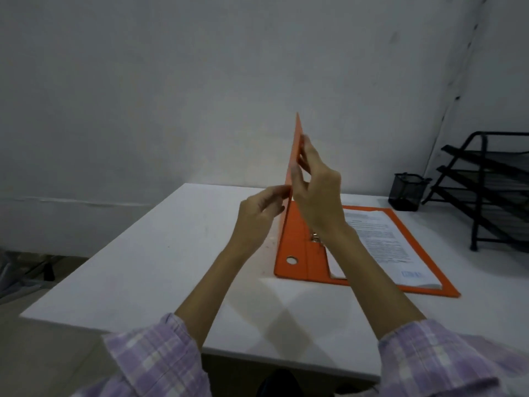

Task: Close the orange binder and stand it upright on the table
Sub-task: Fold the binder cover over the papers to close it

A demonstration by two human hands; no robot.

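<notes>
An orange binder (294, 247) lies open on the white table (148, 253), its back cover flat with a stack of printed pages (383, 242) on it. Its front cover (294, 156) is raised almost vertical, edge-on to me. My right hand (317, 190) pinches that cover near its upper edge. My left hand (260, 213) holds the same cover lower down from the left, fingertips on its edge. The metal ring mechanism shows just under my right wrist. The spine with its round finger hole faces me.
A black mesh pen cup (408, 191) stands at the back right of the table. A black tiered paper tray (492, 190) sits at the far right edge. A grey wall runs behind the table, and the floor drops off on the left.
</notes>
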